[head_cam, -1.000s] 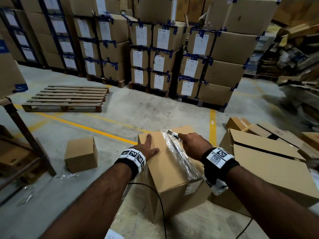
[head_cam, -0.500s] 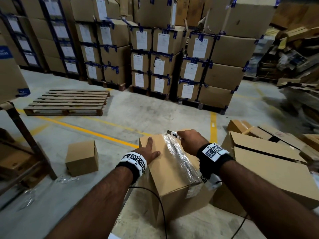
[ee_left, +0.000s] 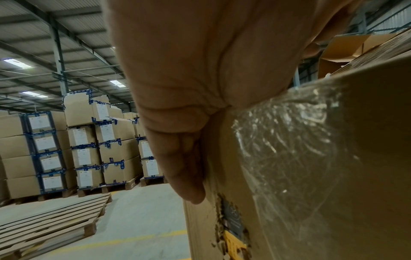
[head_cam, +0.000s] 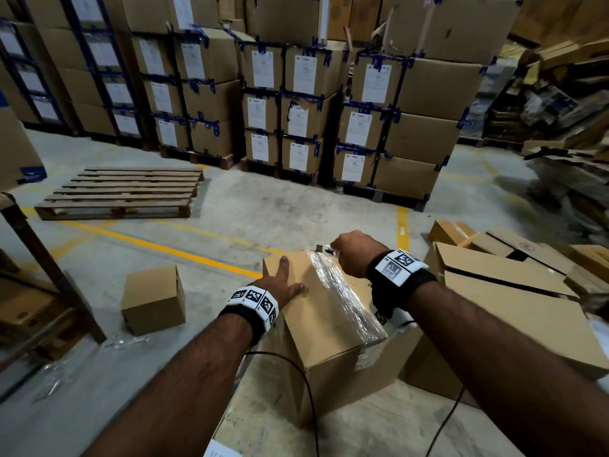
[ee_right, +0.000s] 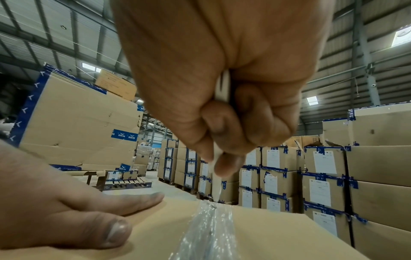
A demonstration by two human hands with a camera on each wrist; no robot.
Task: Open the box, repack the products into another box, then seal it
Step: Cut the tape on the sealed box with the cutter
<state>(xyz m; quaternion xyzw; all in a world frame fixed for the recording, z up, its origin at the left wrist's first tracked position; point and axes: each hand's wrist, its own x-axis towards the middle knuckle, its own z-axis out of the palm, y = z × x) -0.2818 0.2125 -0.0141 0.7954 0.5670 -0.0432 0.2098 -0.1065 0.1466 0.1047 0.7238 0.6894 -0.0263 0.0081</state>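
A sealed cardboard box stands on the floor in front of me, with a strip of clear tape running along the seam of its top. My left hand lies flat on the top's left part, fingers straight. My right hand is curled round a white box cutter. The cutter's tip touches the tape at the far edge of the box. In the left wrist view the box's side fills the right half.
A small brown box sits on the floor to the left. Open and flattened cartons lie right of my box. A wooden pallet lies at the far left, and stacked labelled boxes line the back. A dark post stands at left.
My right hand has pushed the cutter along the tape toward the far edge of the box. The left hand has stayed flat on the top.
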